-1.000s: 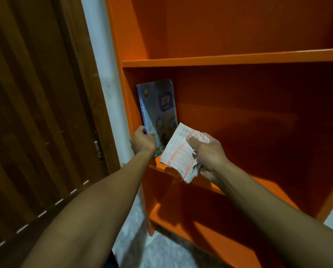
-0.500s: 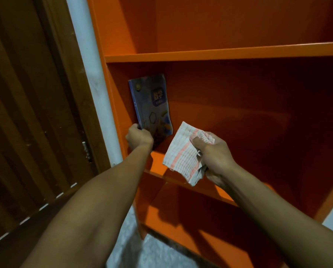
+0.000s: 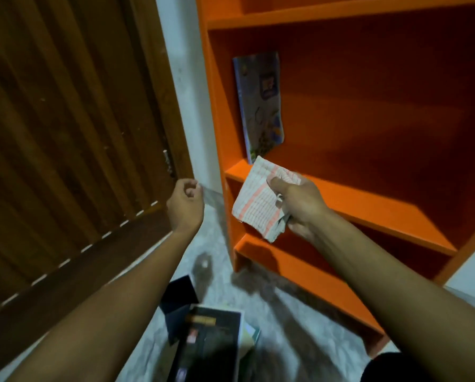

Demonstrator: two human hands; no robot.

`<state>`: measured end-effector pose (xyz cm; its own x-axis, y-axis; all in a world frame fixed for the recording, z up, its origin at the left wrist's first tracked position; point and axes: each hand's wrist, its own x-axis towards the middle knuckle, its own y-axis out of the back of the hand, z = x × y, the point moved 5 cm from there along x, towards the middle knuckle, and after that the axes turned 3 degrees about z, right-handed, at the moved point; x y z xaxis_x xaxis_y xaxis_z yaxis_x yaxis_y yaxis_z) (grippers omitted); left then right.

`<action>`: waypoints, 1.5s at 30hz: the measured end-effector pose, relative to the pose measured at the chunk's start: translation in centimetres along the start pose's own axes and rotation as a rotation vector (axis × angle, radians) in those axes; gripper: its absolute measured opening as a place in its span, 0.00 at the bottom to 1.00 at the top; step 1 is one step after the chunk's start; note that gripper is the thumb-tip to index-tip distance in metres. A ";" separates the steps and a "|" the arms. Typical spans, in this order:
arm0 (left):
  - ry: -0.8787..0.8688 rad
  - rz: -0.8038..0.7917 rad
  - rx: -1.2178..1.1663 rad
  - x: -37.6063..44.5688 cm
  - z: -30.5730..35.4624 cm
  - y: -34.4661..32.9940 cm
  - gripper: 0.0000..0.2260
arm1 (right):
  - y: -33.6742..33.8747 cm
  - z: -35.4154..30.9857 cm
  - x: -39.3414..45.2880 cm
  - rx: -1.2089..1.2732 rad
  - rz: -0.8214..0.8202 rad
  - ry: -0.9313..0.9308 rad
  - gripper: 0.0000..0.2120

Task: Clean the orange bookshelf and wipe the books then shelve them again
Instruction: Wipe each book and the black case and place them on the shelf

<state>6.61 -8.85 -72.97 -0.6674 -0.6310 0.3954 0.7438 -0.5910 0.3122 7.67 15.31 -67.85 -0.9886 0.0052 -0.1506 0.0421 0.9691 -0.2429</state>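
A thin blue book stands upright on a shelf of the orange bookshelf, leaning against its left side panel. My right hand grips a folded white cloth with pink stripes just in front of the shelf edge, below the book. My left hand hangs in the air left of the bookshelf, fingers loosely curled, holding nothing. On the floor below lie a few more books, the top one dark-covered.
A brown wooden door fills the left side. A strip of white wall separates it from the bookshelf. The floor is pale marble-patterned. The other visible shelves hold nothing.
My left hand has let go of the blue book and pulled back left and down. The book stays standing on the shelf. My view has tilted down, bringing the floor books into sight.
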 end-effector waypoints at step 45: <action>0.846 -0.543 0.448 -25.4 -28.4 3.7 0.18 | -7.8 12.8 -3.5 -0.132 -0.255 -0.207 0.12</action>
<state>25.25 -9.26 -106.38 -0.5919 -0.5836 -0.5559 0.1751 -0.7664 0.6181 12.62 4.55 -77.70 -0.9140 -0.2781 -0.2954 -0.2349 0.9564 -0.1735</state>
